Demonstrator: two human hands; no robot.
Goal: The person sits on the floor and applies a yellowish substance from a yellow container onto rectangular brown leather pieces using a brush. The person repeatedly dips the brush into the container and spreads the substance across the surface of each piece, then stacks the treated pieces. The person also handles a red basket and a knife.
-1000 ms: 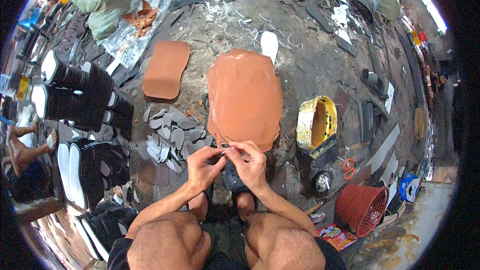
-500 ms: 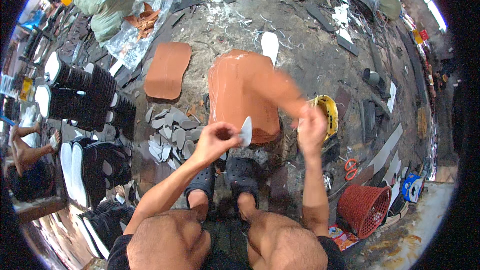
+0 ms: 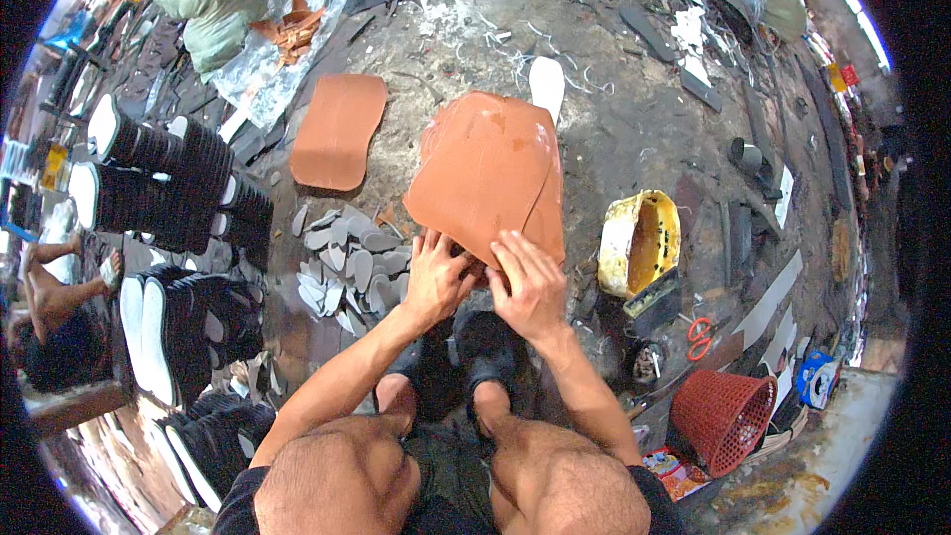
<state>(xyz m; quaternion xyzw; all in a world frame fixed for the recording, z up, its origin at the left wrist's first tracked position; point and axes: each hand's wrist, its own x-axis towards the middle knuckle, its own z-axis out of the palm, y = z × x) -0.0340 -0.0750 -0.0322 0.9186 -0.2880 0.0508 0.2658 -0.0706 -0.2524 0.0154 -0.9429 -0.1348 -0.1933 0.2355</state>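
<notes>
A curved orange-brown sheet [image 3: 480,173] lies askew over a stack of similar sheets [image 3: 555,228], in front of my feet. My right hand [image 3: 530,287] is closed on its near edge, fingers on top and thumb tucked toward the other hand. Beside it my left hand [image 3: 436,282] has curled fingers at the same edge; what they pinch is hidden. To the left of that hand lies a heap of small grey rounded pieces [image 3: 347,256]. A separate orange-brown sheet [image 3: 339,131] rests on the floor beyond the heap.
A yellow tub [image 3: 624,248], orange-handled scissors [image 3: 699,339] and a red basket [image 3: 708,416] stand or lie at right. A white sole-shaped piece [image 3: 547,87] lies behind the stack. Stacks of dark soles [image 3: 149,198] and another person's leg [image 3: 64,282] are at left.
My right hand has swung a sheet from the right onto the stack and come in beside my left. The grey piece in my left hand no longer shows.
</notes>
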